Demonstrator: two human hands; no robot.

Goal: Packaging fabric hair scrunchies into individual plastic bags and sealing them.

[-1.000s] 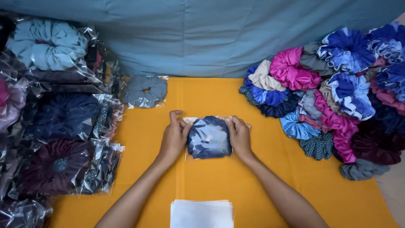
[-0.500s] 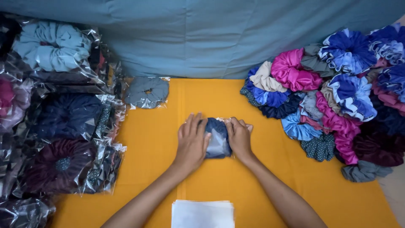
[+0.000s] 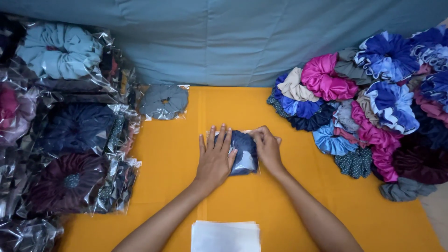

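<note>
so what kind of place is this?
Likely a small packing table for handmade hair scrunchies: a loose scrunchie pile, bagged scrunchies stacked opposite, and both hands pressing a bagged blue scrunchie on an orange cloth.

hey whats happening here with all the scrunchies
A person presses a dark blue scrunchie in a clear bag flat on the orange table: left hand lies open on it, right hand pinches its edge. Bagged scrunchies are stacked on the left, a loose scrunchie pile on the right.

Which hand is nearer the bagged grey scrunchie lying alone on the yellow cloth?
Left. The left hand lies flat just below and right of the grey scrunchie; the right hand sits farther right, beyond the blue packet.
</note>
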